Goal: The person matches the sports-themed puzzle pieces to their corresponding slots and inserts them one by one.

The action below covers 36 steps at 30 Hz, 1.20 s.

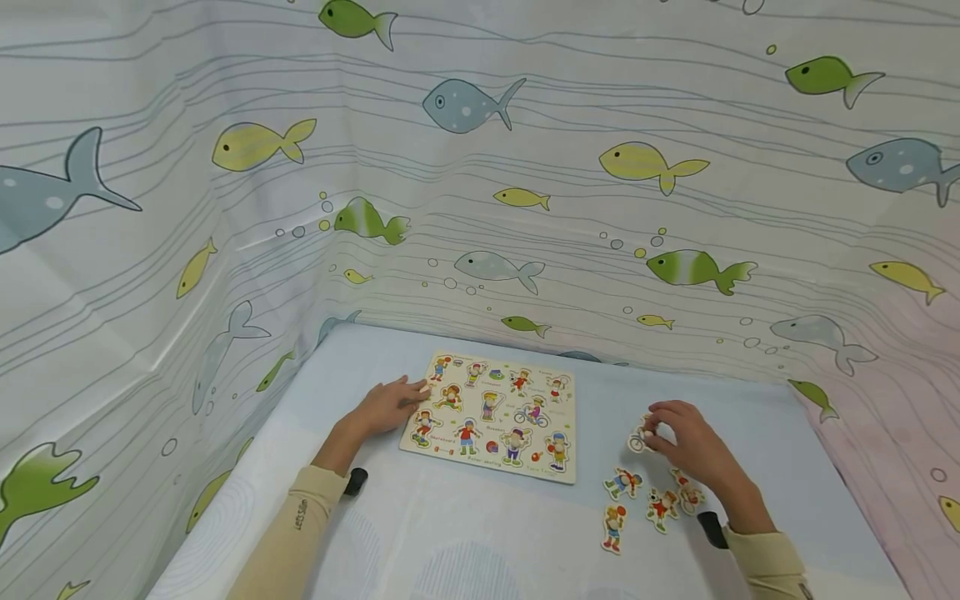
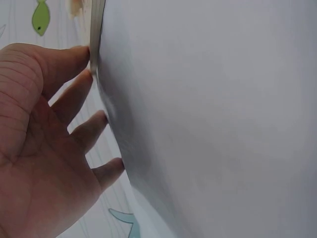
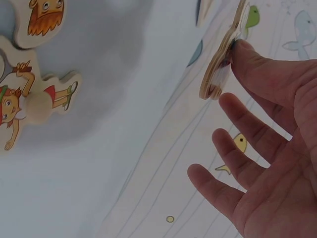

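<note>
My right hand (image 1: 686,437) pinches a piece (image 1: 637,440) right of the board (image 1: 468,398), whose left edge my spread left hand (image 1: 388,407) touches.

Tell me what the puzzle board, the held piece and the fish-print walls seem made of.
Puzzle board: probably wood or fibreboard with a printed face; its thick side looks pale and layered. Held piece: likely plywood, printed on its face; light and dark bands run along its cut edge. Fish-print walls: perhaps plastic sheeting or coated fabric, faintly glossy; creases catch the light.
</note>
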Each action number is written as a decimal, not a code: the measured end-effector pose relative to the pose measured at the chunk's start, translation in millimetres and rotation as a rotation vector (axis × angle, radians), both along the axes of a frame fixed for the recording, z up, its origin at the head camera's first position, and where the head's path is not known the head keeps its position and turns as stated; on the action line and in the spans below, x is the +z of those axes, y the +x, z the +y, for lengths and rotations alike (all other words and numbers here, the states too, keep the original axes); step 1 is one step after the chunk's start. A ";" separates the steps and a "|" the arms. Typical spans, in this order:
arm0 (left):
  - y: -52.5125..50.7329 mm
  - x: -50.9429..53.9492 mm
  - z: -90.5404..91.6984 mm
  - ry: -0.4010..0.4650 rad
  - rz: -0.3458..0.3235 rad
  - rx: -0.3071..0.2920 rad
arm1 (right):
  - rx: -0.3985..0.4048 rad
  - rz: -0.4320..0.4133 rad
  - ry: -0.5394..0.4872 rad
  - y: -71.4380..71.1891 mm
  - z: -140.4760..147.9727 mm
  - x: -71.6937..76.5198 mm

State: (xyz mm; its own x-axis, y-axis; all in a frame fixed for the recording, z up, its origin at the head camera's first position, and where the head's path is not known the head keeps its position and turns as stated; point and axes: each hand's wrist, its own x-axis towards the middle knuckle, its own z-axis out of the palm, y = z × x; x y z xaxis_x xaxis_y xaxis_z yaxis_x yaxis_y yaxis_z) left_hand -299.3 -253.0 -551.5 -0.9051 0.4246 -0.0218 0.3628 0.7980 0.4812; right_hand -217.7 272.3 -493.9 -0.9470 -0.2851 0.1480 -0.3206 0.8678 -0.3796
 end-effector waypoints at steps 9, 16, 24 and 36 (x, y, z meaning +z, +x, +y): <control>0.1 -1.0 0.2 0.006 0.001 0.000 | 0.015 0.019 -0.011 -4.5 -9.1 -1.9; -1.3 -4.2 0.8 -0.001 0.000 -0.002 | 0.048 0.028 -0.003 -6.6 -16.3 -1.6; -1.6 -5.2 -0.1 0.002 -0.005 0.009 | 0.097 0.059 -0.008 -14.2 -29.5 -0.6; -1.3 -4.2 -0.2 -0.013 -0.001 0.007 | 0.123 0.024 -0.005 -19.9 -56.2 5.4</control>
